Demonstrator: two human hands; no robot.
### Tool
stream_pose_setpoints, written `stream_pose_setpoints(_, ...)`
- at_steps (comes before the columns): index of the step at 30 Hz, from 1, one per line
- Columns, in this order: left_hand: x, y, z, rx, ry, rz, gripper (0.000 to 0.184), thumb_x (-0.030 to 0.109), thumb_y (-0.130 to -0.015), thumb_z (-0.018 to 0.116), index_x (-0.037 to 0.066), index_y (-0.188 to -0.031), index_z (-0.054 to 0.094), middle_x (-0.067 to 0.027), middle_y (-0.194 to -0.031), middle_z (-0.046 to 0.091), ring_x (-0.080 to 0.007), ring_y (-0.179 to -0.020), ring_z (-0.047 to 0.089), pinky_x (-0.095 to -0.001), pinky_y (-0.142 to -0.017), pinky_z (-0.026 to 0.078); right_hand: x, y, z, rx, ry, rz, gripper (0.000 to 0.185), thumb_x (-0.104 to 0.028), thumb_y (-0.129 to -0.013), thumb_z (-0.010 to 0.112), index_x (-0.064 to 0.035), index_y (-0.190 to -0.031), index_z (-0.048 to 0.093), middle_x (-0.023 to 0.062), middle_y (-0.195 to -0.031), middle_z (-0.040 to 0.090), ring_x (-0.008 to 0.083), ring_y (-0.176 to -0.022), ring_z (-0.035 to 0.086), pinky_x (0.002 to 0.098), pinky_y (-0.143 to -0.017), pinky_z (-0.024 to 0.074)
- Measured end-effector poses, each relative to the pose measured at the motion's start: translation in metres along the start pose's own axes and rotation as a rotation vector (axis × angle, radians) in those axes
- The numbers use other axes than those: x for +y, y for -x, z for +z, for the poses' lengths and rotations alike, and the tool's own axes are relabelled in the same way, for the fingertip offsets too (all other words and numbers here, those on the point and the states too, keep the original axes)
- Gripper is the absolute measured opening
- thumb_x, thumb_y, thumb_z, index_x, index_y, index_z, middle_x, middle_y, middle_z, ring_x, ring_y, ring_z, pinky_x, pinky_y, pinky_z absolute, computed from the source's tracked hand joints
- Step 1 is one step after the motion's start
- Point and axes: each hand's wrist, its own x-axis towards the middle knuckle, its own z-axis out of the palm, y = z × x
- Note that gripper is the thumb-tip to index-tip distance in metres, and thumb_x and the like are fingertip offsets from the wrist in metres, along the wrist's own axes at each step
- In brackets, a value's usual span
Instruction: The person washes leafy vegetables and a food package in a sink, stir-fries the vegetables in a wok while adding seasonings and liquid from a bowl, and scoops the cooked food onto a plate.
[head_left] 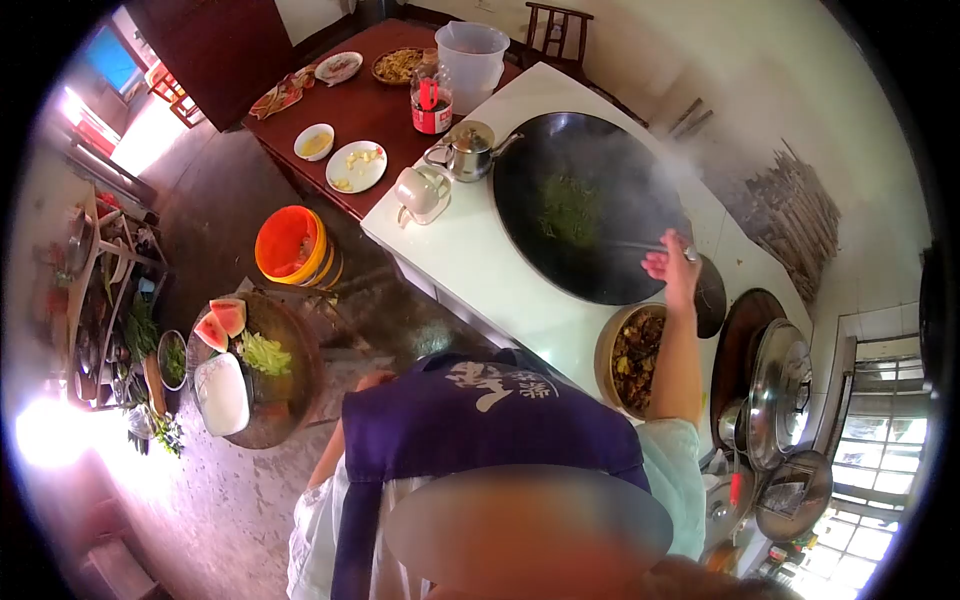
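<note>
Over the right rim of a large black wok (530, 240), my right hand (676, 262) is closed around the dark handle of a long-handled cooking utensil (630, 245). Its far end points into the wok, and steam hides its head. Chopped greens (570, 210) lie in the bottom of the wok. My left hand (376, 380) is low at my left side by the purple apron (480, 420); its fingers are mostly hidden. Beneath my right forearm stands a bowl of brown cooked food (638, 350).
A steel kettle (468, 152) and white mug (420, 192) stand left of the wok. An orange bucket (290, 245) is on the floor. A round block (290, 400) carries watermelon, cut vegetable and a white dish. Plates and a jug (470, 60) stand on the red table (290, 125).
</note>
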Motion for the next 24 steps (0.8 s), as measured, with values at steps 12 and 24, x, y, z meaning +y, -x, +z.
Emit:
stream_pose_setpoints(12, 0.013, 0.014, 0.001, 0.009, 0.049, -0.040, 0.031, 0.028, -0.085, 0.063, 0.002, -0.100, 0.065, -0.0135, -0.094, 0.067, -0.0186, -0.089, 0.064, -0.0321, -0.078, 0.049, 0.022, -0.008, 0.003, -0.070, -0.039, -0.015, 0.053, -0.044, -0.085, 0.059, 0.0042, -0.107, 0.054, 0.0241, -0.085, 0.063, 0.0282, -0.072, 0.068, 0.0325, -0.061, 0.0560)
stream_pose_setpoints(24, -0.004, -0.008, 0.013, -0.038, 0.013, 0.005, 0.029, 0.026, -0.085, 0.064, 0.000, -0.099, 0.065, -0.0144, -0.091, 0.067, -0.0184, -0.085, 0.064, -0.0314, -0.075, 0.049, 0.034, -0.004, 0.018, -0.086, -0.270, 0.068, 0.044, -0.039, -0.089, 0.056, 0.0033, -0.103, 0.051, 0.0179, -0.078, 0.063, 0.0245, -0.065, 0.066, 0.0311, -0.057, 0.0546)
